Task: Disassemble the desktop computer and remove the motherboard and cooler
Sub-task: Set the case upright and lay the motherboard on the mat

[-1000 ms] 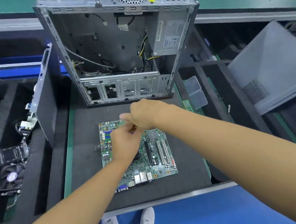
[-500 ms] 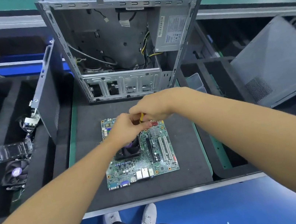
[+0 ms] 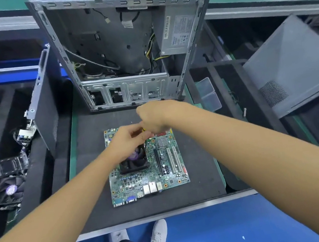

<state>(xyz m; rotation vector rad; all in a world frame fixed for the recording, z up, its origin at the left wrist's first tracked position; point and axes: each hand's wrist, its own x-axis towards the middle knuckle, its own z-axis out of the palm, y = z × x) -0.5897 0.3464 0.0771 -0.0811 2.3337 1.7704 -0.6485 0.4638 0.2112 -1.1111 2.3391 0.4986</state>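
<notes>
The green motherboard [image 3: 148, 177] lies flat on the black foam mat [image 3: 201, 177], and the black cooler [image 3: 134, 162] with its fan sits on the board. The open metal computer case [image 3: 122, 49] stands behind the mat. My right hand [image 3: 158, 117] grips a yellow-handled screwdriver [image 3: 144, 129] over the board's far edge. My left hand [image 3: 128, 140] hovers over the cooler's far side, its curled fingers pinching the tool's lower end. The tool's tip is hidden by my fingers.
A power supply [image 3: 178, 32] and loose cables remain inside the case. A grey side panel [image 3: 296, 65] leans at the right. A removed drive bracket [image 3: 44, 97] stands at the left, with another fan [image 3: 10, 190] and a clear plastic piece [image 3: 5, 166] in the foam tray.
Both hands have shifted a little toward the board's far edge, uncovering the cooler. The yellow handle now shows between them. The board has not moved.
</notes>
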